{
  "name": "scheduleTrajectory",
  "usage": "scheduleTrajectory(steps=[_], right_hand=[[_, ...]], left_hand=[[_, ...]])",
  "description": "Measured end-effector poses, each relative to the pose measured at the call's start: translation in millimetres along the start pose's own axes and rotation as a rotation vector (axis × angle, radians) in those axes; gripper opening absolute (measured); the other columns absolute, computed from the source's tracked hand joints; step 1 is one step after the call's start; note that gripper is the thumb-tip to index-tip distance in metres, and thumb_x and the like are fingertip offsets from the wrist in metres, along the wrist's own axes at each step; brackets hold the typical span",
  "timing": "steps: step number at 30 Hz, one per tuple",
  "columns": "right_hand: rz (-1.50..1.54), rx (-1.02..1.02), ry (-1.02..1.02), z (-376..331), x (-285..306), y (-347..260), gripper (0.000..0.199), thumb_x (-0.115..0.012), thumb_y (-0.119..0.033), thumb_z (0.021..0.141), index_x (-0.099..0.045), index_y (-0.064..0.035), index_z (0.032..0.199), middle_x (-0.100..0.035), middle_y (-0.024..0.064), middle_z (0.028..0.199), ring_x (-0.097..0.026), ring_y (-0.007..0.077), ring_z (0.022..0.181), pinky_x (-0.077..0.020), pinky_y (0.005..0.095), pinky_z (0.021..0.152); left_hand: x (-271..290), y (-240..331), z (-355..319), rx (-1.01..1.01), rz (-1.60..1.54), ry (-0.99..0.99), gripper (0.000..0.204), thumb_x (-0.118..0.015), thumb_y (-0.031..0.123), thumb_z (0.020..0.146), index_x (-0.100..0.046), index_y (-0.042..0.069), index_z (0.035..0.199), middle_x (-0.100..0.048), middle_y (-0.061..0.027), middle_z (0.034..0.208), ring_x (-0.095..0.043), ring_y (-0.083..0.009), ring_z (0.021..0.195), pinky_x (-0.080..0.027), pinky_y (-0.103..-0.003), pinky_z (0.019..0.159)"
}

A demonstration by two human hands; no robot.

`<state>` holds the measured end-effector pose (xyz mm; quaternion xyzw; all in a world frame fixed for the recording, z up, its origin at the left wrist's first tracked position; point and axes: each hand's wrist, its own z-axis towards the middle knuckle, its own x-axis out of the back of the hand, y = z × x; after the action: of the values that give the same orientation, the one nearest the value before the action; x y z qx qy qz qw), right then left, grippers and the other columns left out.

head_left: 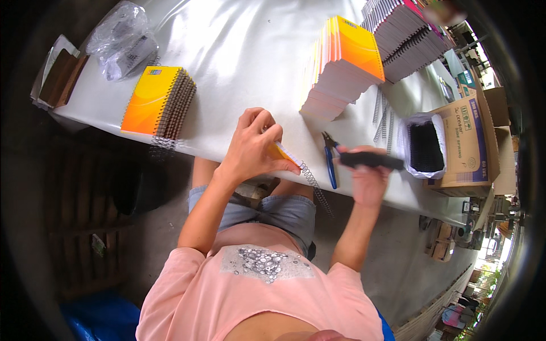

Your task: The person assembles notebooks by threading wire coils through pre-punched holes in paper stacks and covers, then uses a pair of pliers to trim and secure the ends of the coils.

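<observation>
My left hand (250,145) is closed on a small yellow-orange notebook (288,154) at the table's near edge, mostly hidden by the fingers. A dark wire spiral (316,187) trails from the notebook's lower corner past the table edge, apart from my right hand. My right hand (368,184) is closed round a black, elongated object (372,161), blurred by motion; its kind cannot be made out. Just left of this hand lie blue-handled pliers (330,166) with dark jaws.
Spiral-bound notebooks (149,102) are stacked at left, near a clear plastic bag (122,42). A tall yellow-orange stack (358,51) stands at back right, before dark-spined notebooks (398,34). Loose spirals (382,116) lie near a cardboard box (469,139) and a white-lined container (405,142) of black spirals.
</observation>
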<state>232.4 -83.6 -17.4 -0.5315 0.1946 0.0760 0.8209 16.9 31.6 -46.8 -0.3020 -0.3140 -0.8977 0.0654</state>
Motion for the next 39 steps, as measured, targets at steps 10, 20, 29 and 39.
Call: scheduleTrajectory(steps=[10, 20, 29, 39], right_hand=[[-0.841, -0.378, -0.099, 23.6, -14.7, 19.7, 0.019, -0.057, 0.012, 0.070, -0.068, 0.0039, 0.083, -0.068, 0.0139, 0.084, -0.066, 0.0216, 0.084, -0.0530, 0.0317, 0.078], [-0.554, -0.116, -0.320, 35.5, -27.8, 9.2, 0.033, -0.054, 0.014, 0.066, -0.071, -0.0016, 0.090, -0.069, 0.0113, 0.087, -0.064, 0.0135, 0.074, -0.0504, 0.0246, 0.068], [-0.884, -0.246, -0.229, 39.0, -44.4, 33.4, 0.033, -0.058, 0.014, 0.062, -0.071, -0.0027, 0.087, -0.070, 0.0093, 0.088, -0.066, 0.0157, 0.081, -0.0501, 0.0252, 0.074], [-1.039, -0.197, -0.062, 58.1, -51.3, 38.7, 0.034, -0.059, 0.012, 0.062, -0.071, -0.0031, 0.090, -0.070, 0.0110, 0.085, -0.066, 0.0147, 0.078, -0.0504, 0.0260, 0.072]], left_hand=[[0.4, 0.3, -1.5, 0.007, -0.038, -0.027, 0.058, -0.082, 0.049, 0.045, -0.053, 0.007, 0.072, -0.049, -0.0075, 0.090, -0.044, -0.0315, 0.099, -0.041, -0.043, 0.083], [-3.2, -2.7, 2.4, -0.015, -0.094, -0.011, 0.060, -0.082, 0.052, 0.044, -0.052, 0.007, 0.072, -0.048, -0.0111, 0.107, -0.044, -0.0320, 0.110, -0.044, -0.039, 0.082], [-7.1, -25.0, -4.7, 0.157, -0.358, -0.022, 0.067, -0.092, 0.039, 0.040, -0.047, 0.008, 0.079, -0.036, -0.0132, 0.118, -0.042, -0.0260, 0.097, -0.042, -0.037, 0.078], [-21.6, -36.0, -4.1, 0.201, -0.520, 0.126, 0.072, -0.081, 0.009, 0.055, -0.026, 0.010, 0.100, -0.035, -0.0114, 0.110, -0.037, -0.0123, 0.076, -0.041, -0.029, 0.069]])
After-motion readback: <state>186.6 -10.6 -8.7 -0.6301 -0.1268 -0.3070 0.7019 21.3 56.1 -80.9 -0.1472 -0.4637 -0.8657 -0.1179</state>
